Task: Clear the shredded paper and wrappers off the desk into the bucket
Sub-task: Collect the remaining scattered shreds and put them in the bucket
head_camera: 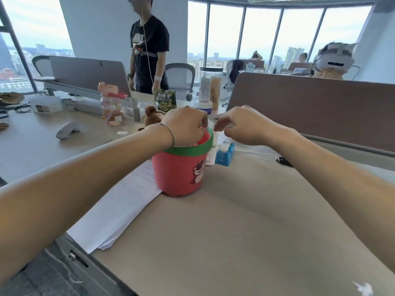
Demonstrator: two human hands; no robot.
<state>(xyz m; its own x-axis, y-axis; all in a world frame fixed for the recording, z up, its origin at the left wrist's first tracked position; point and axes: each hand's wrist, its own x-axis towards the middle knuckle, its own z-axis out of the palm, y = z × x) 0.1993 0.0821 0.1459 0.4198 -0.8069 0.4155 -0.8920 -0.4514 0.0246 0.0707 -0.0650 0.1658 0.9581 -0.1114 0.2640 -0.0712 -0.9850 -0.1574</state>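
The red bucket is seen standing on the desk. The left hand, fingers curled, is held over its mouth; contents cannot be told. The right hand is loosely curled, holding nothing, beside the rim.

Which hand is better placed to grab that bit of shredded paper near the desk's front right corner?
Right, probably. The shredded paper lies at the desk's near right edge, on the right hand's side. The left hand is over the bucket and would have to cross the body.

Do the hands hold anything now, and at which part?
The left hand curls over the bucket's green rim; whether it grips is unclear. The right hand holds nothing visible.
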